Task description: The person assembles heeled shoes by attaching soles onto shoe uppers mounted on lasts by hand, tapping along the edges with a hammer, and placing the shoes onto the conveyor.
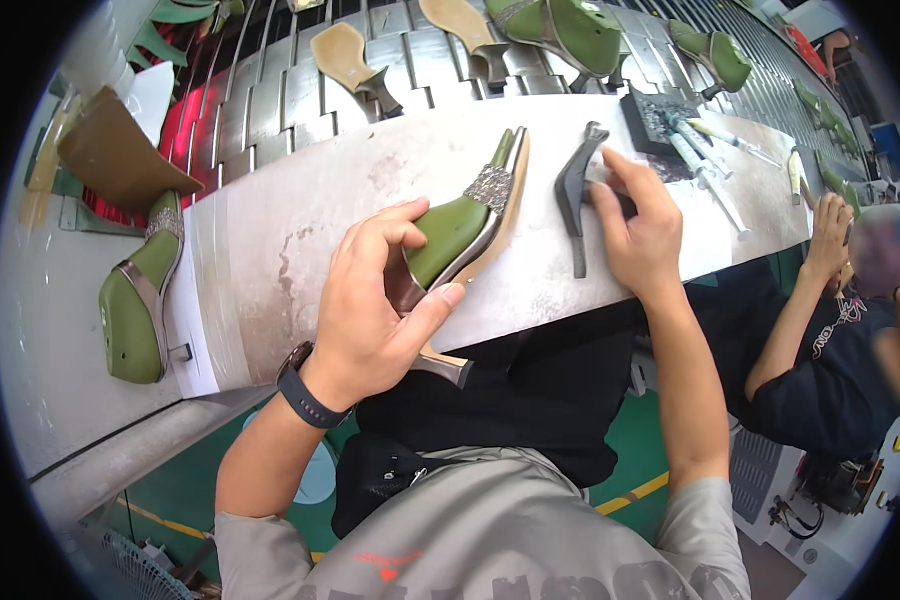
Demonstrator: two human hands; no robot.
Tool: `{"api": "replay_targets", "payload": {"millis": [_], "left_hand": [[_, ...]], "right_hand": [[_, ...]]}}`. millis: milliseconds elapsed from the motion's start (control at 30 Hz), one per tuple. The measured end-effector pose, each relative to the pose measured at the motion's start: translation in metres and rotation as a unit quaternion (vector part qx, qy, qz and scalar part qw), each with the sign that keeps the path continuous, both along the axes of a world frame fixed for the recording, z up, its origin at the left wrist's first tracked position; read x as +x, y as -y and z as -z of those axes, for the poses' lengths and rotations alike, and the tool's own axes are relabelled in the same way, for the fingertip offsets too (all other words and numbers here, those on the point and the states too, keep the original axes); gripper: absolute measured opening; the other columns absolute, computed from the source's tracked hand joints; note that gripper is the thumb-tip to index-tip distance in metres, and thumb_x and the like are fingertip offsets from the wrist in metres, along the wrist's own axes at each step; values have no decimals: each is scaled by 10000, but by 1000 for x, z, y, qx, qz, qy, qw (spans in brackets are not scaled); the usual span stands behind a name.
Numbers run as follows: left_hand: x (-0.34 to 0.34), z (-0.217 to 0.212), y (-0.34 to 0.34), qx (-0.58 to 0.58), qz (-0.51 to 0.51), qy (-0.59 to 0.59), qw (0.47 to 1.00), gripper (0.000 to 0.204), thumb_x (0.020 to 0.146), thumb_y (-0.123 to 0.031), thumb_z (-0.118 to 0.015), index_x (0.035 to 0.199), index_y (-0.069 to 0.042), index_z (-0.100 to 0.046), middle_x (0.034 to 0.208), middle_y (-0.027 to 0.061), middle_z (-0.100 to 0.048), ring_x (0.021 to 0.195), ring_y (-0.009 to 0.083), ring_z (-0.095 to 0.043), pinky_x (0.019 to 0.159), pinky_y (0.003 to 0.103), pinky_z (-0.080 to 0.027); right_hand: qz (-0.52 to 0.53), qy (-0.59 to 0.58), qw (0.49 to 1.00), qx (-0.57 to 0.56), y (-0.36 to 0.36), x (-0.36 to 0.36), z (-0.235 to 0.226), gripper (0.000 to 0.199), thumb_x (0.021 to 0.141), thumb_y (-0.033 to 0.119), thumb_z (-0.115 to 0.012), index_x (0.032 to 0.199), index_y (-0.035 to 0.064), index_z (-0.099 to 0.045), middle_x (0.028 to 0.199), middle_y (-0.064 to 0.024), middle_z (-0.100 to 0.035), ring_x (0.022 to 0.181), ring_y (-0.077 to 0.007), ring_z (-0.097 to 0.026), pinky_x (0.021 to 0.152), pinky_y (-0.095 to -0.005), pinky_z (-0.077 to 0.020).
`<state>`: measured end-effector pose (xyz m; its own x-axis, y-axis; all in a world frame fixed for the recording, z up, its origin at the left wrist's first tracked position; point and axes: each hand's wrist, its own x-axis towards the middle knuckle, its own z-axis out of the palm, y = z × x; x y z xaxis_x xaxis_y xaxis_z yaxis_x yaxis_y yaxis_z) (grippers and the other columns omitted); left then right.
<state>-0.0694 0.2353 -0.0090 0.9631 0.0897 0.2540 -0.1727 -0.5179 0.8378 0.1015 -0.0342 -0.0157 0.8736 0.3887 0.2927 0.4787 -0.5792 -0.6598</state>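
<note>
My left hand (370, 300) is wrapped round a green slingback-style shoe (454, 236) with a glittery band and a tan sole. Its dark heel (442, 366) sticks out below my wrist, over the table edge. To the right, a dark metal tool (571, 190), shaped like shoemaker's pincers, lies along the table. My right hand (642, 215) curls at its side, thumb and forefinger close to the metal, with a dark part of the tool running into the palm. The hand hides that part's end.
Another green shoe (135, 318) stands at left beneath a brown sheet (120, 150). Tan soles with heels (345, 58) and green shoes (570, 35) sit on the metal conveyor (305, 90). Syringes (705, 165) lie by a black block (660, 120). A co-worker's hand (828, 235) is at right.
</note>
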Motion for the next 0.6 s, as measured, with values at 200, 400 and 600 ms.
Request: {"api": "replay_targets", "payload": {"millis": [200,400,600], "left_hand": [[42,-24,11,117,42,16,992,869,853,-246,-854,1562,6,-419,1421,281,-606,1258,445,-606,1073,489,-470],[54,-28,17,107,81,-31,990,948,832,-237,-865,1622,-19,-387,1262,281,-694,1157,471,-665,990,490,-530],[58,-28,14,118,79,-32,989,994,780,-204,-892,1628,-24,-406,1132,227,-718,1026,432,-684,929,475,-521]], "right_hand": [[-109,214,957,-160,5,-12,0,599,816,-100,-619,1388,65,-676,1189,-146,-699,1124,-317,-637,1010,-443,-468],[-61,92,991,-76,-9,-8,-4,454,854,-46,-671,1303,12,-699,989,-119,-718,854,-316,-684,803,-421,-576],[-162,-108,942,273,-20,-13,-54,314,904,145,-814,1152,-33,-740,1138,-166,-753,987,-213,-742,915,-339,-567]]}}
